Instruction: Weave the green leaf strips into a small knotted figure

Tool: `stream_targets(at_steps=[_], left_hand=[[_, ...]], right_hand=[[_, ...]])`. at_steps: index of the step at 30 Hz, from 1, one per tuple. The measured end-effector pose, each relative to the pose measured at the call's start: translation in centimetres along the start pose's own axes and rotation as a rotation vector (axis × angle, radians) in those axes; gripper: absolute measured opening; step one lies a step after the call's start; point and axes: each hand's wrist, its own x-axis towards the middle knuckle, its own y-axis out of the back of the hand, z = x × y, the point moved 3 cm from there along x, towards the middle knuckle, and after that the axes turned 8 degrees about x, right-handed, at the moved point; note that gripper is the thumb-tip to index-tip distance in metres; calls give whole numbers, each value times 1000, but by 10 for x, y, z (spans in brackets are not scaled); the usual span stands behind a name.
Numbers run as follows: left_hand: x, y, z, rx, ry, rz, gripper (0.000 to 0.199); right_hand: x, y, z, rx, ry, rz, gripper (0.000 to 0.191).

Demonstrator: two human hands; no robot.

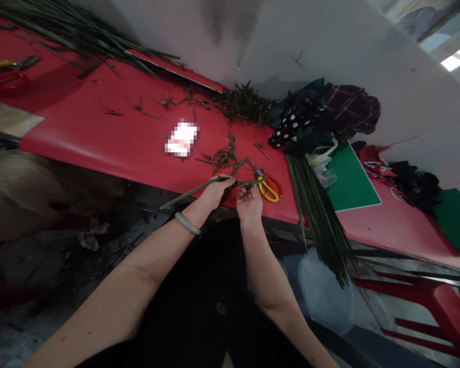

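At the front edge of the red table, my left hand point(216, 191) is closed around a long green leaf strip point(187, 194) whose end sticks out to the left. My right hand point(250, 201) pinches the strips' other part, a little knotted or folded green piece between both hands; its exact shape is too small to make out. Just right of my right hand lie scissors point(269, 189) with a yellow and a red handle loop, blades pointing to the back left. A heap of small green pieces point(225, 154) lies just beyond my hands.
A bundle of long leaves point(318, 214) hangs over the table's front edge. Behind it are dark patterned cloths point(329, 110) and a green board point(354, 179). More leaves point(72, 36) and other scissors point(7, 74) lie left. A red stool point(440, 312) stands lower right.
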Motion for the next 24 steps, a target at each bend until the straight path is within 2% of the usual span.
stream_targets(at_steps=[5,10,15,19,24], left_hand=[[3,1,-2,87,-25,-32,11],[2,-1,-4,172,-11,-38,14],[-12,-4,3,223,41,-90,16],[-18,-2,10,219,105,-158,18],[-18,0,17,249,70,-121,12]], right_hand=[[-3,-3,-5,-67,4,-36,5],[-14,-13,-13,-287,65,-143,15],[-8,-18,-21,-489,90,-111,13],[2,-21,-23,-489,30,-69,16],[4,-25,-18,-446,-19,-96,14]])
